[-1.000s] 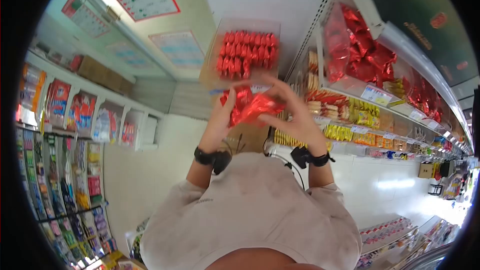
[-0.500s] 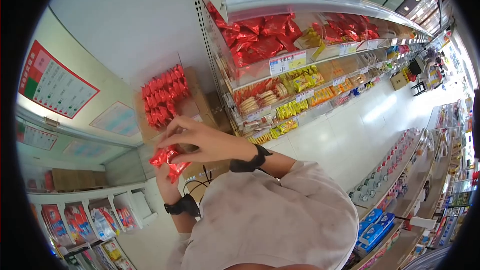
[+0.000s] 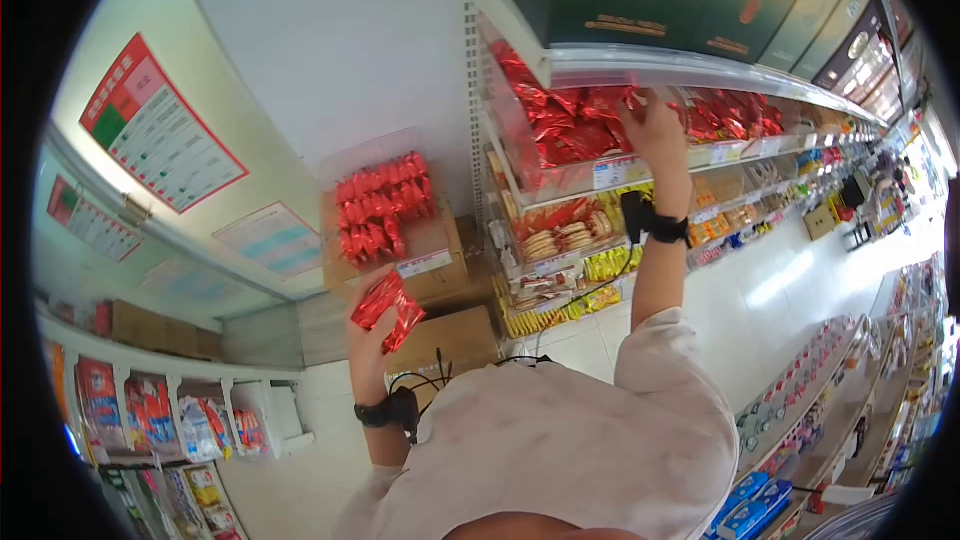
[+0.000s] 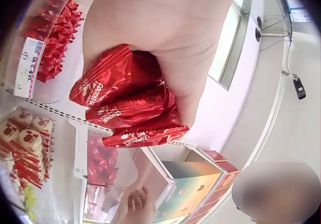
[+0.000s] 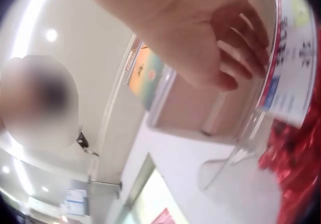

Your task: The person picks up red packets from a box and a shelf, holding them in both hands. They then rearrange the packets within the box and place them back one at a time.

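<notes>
"Firstly, what does the left hand [image 3: 364,348] hold?"

"It grasps a bundle of red foil packets [image 4: 133,108], at least three, stacked against one another in the palm. The left wrist view shows their crimped edges and pale lettering. One front reads COOKI, the end of the word unclear; the rest of the print is not legible."

"And the right hand [image 3: 658,130]?"

"Raised to the upper shelf, at the front of a bin of red foil packets [image 3: 575,130]. In the right wrist view its fingers are loosely bent, with nothing between them, just beside a price label [image 5: 293,58]. That label carries dark characters, a red stripe and a blue block, too blurred to read."

"Where do the held packets stand relative to other stock?"

"In front of a clear-sided tray [image 3: 450,230] with similar red packets in rows; a white label [image 3: 424,263] sits on its near edge, its text too small."

"Any further writing?"

"Green cartons [image 3: 600,15] above the shelf bear a red emblem and gold characters, unreadable. A red-bordered notice [image 3: 165,130] on the left shows a table of lines with green marks; its wording cannot be made out."
</notes>
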{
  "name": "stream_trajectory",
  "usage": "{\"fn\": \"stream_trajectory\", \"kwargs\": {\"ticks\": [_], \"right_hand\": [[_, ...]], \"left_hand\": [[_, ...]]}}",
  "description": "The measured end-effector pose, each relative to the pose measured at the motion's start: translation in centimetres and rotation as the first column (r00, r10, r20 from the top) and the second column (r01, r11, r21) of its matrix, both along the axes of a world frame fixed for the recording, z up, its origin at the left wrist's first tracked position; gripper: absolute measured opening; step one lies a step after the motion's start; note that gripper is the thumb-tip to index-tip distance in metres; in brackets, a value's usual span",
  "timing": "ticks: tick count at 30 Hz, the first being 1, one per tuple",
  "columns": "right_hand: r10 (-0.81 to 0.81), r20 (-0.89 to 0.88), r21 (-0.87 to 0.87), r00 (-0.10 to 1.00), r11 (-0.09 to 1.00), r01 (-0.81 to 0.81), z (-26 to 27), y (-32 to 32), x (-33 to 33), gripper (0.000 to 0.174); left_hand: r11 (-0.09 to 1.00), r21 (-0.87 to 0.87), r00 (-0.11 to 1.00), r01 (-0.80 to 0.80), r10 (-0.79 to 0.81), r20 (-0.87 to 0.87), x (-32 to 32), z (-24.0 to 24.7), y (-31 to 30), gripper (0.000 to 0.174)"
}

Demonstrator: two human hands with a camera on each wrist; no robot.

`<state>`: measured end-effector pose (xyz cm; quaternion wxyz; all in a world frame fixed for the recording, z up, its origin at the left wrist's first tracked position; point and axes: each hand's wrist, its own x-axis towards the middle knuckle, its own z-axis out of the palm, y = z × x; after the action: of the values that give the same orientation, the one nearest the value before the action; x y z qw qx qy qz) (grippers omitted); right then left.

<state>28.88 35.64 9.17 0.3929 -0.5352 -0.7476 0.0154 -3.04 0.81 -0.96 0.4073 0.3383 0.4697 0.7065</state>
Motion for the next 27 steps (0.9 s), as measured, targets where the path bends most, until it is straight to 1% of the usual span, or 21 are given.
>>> {"fn": "stream_trajectory", "kwargs": {"ticks": [1, 3, 4, 5, 7, 9, 11, 13, 14, 16, 19, 21, 22, 25, 26, 27], "right_hand": [[-0.009, 0.031, -0.008, 0.999, 1.0, 0.01, 0.0, 0.6, -0.1, 0.049], [-0.044, 0.102, -0.032, 0.994, 0.998, 0.047, -0.3, 2.0, 0.1, 0.052], [-0.02, 0.139, 0.045, 0.99, 0.999, 0.014, -1.1, 2.9, 0.0, 0.055], [-0.033, 0.168, 0.015, 0.985, 0.999, 0.031, -1.8, 3.5, 0.6, 0.056], [-0.056, 0.209, -0.024, 0.976, 0.998, 0.062, -1.1, 3.3, 0.1, 0.058], [0.01, 0.097, -0.039, 0.995, 0.999, -0.006, -0.5, 3.0, 0.3, 0.052], [0.065, -0.016, -0.031, 0.998, 0.997, -0.065, -0.8, 3.4, 1.4, 0.049], [0.119, -0.115, 0.185, 0.986, 0.978, -0.097, -0.9, 1.9, 1.7, 0.044], [0.174, -0.219, 0.182, 0.96, 0.974, -0.135, -0.8, 0.7, 1.5, 0.041], [0.261, -0.417, 0.176, 0.87, 0.963, -0.204, 0.8, -3.2, 0.9, 0.035], [0.428, -0.558, 0.198, 0.711, 0.901, -0.387, 2.2, -8.4, 0.0, 0.03], [0.469, -0.673, 0.193, 0.572, 0.858, -0.476, 3.0, -12.1, -1.5, 0.029], [0.47, -0.731, 0.182, 0.494, 0.832, -0.524, 2.6, -13.3, -2.0, 0.029], [0.447, -0.807, 0.14, 0.386, 0.78, -0.61, -0.4, -15.8, -2.7, 0.029], [0.411, -0.805, 0.024, 0.427, 0.742, -0.67, -1.3, -16.8, -2.6, 0.024], [0.458, -0.795, -0.009, 0.398, 0.647, -0.762, -1.3, -17.7, -3.8, 0.022]], "left_hand": [[1.0, -0.02, 0.999, 0.015, -0.014, 0.03, 0.2, 0.4, 0.0, 0.059], [0.999, -0.035, 0.999, 0.014, -0.013, 0.033, 0.1, 0.8, 0.0, 0.058], [0.999, -0.035, 0.999, 0.022, -0.021, 0.033, 0.2, 1.0, -0.1, 0.057], [0.999, -0.034, 0.999, 0.032, -0.031, 0.033, 0.3, 1.0, -0.2, 0.057], [0.999, -0.023, 0.999, 0.035, -0.034, 0.02, 0.2, 0.8, -0.4, 0.055], [1.0, -0.015, 1.0, 0.024, -0.024, -0.014, 0.1, 1.1, -0.4, 0.054], [0.999, -0.039, 0.999, 0.028, -0.027, 0.024, -0.2, 0.5, -0.4, 0.053], [0.998, -0.051, 0.998, 0.024, -0.022, 0.05, -0.3, 0.1, -0.6, 0.052], [0.999, -0.049, 0.998, 0.02, -0.017, 0.056, -0.4, 0.0, -0.5, 0.052], [0.999, -0.036, 0.996, 0.013, -0.01, 0.085, -0.3, 0.2, -0.3, 0.05], [1.0, 0.002, 0.99, 0.023, -0.023, 0.138, -0.2, 0.2, 0.2, 0.048], [0.999, 0.036, 0.988, 0.031, -0.036, 0.151, -0.6, -0.6, 0.6, 0.048], [0.993, 0.088, 0.96, 0.08, -0.101, 0.263, -0.3, -0.5, 0.5, 0.049], [0.988, 0.118, 0.906, 0.096, -0.135, 0.401, 0.0, -0.7, 0.5, 0.051], [0.987, 0.119, 0.919, 0.111, -0.147, 0.366, 0.1, -0.5, 0.6, 0.052], [0.983, 0.122, 0.928, 0.134, -0.168, 0.334, 0.3, -0.1, 0.7, 0.052]]}}
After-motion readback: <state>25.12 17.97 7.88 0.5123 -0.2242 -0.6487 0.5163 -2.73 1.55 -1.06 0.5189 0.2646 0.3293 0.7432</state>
